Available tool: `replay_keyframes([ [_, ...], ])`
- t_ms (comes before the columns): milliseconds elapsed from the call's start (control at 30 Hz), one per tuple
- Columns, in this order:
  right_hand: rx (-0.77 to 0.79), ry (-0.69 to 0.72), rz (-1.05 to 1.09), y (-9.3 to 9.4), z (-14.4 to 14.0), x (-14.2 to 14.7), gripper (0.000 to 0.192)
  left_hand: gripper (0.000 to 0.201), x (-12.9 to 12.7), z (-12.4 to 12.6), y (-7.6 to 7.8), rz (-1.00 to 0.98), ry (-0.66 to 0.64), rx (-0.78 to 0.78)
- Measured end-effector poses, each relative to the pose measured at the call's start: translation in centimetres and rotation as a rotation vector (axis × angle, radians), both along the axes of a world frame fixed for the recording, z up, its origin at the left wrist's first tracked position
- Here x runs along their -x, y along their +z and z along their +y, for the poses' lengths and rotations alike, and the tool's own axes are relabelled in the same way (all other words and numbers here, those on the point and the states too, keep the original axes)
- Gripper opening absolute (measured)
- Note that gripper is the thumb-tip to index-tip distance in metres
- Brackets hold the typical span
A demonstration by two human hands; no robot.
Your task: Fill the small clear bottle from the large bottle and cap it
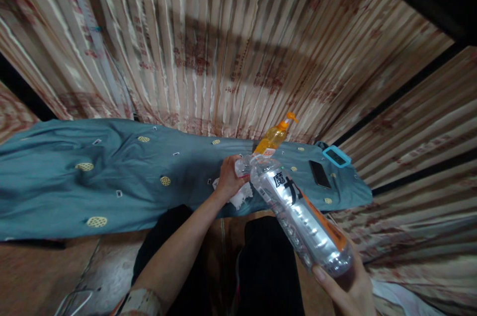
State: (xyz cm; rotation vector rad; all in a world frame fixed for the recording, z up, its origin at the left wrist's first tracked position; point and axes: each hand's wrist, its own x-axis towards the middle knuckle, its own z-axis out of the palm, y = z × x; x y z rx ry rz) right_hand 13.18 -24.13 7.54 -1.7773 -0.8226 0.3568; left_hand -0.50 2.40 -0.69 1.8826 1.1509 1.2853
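My right hand (pixel 345 283) grips the base of a clear plastic bottle (pixel 301 216) with an orange and black label, tilted so its neck points up and left. My left hand (pixel 229 177) is closed around the bottle's neck and cap end. Under the left hand a white cloth or paper (pixel 240 197) lies on the blue patterned cloth (pixel 112 177). Just behind the clear bottle stands an orange-capped bottle (pixel 274 138) of yellow liquid.
A black phone (pixel 319 174) and a small device with a cyan frame (pixel 336 156) lie on the blue cloth at the right. Striped curtains (pixel 223 47) hang behind. My dark-clothed knees (pixel 268 266) are below, above a wooden floor (pixel 33 276).
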Motion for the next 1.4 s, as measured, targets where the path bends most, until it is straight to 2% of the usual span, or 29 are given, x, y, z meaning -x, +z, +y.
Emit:
replay_keyframes([
  [300, 0.012, 0.001, 0.000, 0.25, -0.06, 0.04, 0.084, 0.052, 0.00, 0.12, -0.26, 0.004, -0.002, -0.019],
  [467, 0.030, 0.025, -0.038, 0.20, -0.20, -0.20, 0.086, 0.052, 0.06, 0.04, -0.15, -0.002, 0.004, -0.008],
  [767, 0.063, -0.014, -0.039, 0.36, -0.17, -0.06, 0.093, 0.054, 0.08, -0.04, 0.09, 0.023, -0.008, 0.005],
  [1400, 0.060, -0.013, -0.042, 0.30, -0.18, -0.08, 0.094, 0.052, -0.02, 0.02, -0.14, 0.014, 0.004, -0.011],
])
